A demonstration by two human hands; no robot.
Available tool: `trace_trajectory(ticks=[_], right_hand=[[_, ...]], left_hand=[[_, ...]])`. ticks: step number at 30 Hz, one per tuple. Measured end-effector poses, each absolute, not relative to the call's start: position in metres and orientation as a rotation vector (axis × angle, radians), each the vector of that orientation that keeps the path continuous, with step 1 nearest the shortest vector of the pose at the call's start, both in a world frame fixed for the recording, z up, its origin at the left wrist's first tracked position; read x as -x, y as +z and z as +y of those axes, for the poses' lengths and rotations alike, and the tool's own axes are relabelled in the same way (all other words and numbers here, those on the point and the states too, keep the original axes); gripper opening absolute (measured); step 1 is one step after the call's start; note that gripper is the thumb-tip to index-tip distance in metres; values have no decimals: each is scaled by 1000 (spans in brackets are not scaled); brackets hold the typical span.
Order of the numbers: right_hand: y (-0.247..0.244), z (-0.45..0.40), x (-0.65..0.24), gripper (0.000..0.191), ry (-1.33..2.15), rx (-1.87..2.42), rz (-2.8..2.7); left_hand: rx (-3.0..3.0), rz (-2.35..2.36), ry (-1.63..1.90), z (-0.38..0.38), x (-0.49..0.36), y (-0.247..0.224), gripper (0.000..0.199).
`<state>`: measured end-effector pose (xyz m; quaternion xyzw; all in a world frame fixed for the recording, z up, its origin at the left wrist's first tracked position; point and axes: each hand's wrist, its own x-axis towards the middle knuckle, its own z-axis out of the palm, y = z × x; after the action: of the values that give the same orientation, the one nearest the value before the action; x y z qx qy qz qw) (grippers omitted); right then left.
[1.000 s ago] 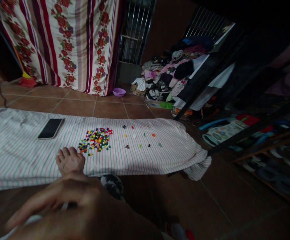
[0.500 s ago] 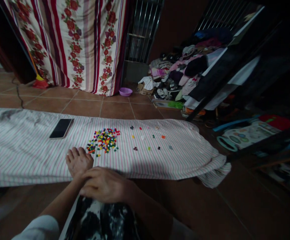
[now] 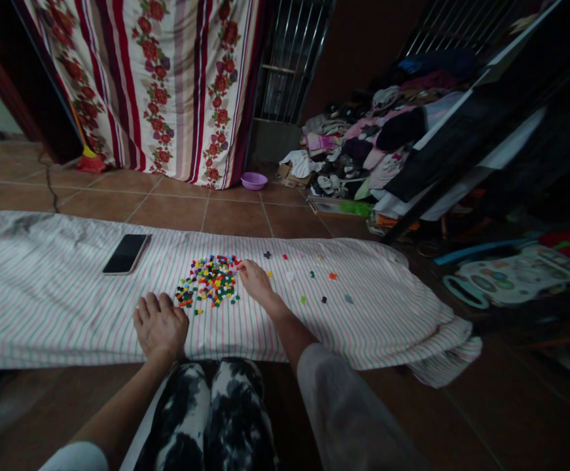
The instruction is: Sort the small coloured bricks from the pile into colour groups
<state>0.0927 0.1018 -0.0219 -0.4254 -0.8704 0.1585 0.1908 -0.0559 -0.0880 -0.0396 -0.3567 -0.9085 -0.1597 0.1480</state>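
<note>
A pile of small colourful plastic pieces (image 3: 213, 281) lies on a striped cloth (image 3: 78, 314). At the pile's upper right edge is my right hand (image 3: 258, 282); thumb and forefinger close together beside some red pieces, and what they pinch is too small to make out. My left hand (image 3: 161, 325) rests flat on the cloth, left of and nearer to me than the pile, with its fingers spread. Small separate clusters sit in rows to the right, among them a dark grey one (image 3: 267, 254), an orange one (image 3: 332, 276) and a black one (image 3: 324, 299).
A phone (image 3: 126, 254) lies on the cloth left of the pile. Beyond, on the tiled floor, are a purple basin (image 3: 254, 180), a red broom head (image 3: 91, 162) and a large heap of clothes (image 3: 363, 140). A floral curtain (image 3: 181, 85) hangs behind.
My right hand has left my left wrist and reached forward to the pile's right edge. The left hand stays on the cloth. The view has shifted slightly left.
</note>
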Motion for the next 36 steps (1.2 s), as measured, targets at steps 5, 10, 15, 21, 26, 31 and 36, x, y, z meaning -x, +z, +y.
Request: trace_trajectory(ticks=[5,10,15,21,26,31,36], right_hand=[[-24,106,-85,24,460,1196,-2476],[-20,109,-80,30,451,1253,-2558],[-22,113,-79,27,433,1239,-2579],[-33,116,-81,22,433,1160,-2489],[-43,117,-87,18,496,1042,-2362],[-48,114,-97,19,584,1006,-2222],[-45,118,-114,22,556,1045,-2118]], left_hand=[[1016,-2598,-422,-87,56,-41,43],[1002,-2606,-398,-87,56,-41,43],[1004,-2625,-398,-86,56,-39,45],[1011,-2603,-398,-87,56,-41,44],[1003,-2613,-401,-88,55,-39,43],[1010,-2598,-409,-88,54,-37,43],[1032,-2589,-377,-89,53,-33,40]])
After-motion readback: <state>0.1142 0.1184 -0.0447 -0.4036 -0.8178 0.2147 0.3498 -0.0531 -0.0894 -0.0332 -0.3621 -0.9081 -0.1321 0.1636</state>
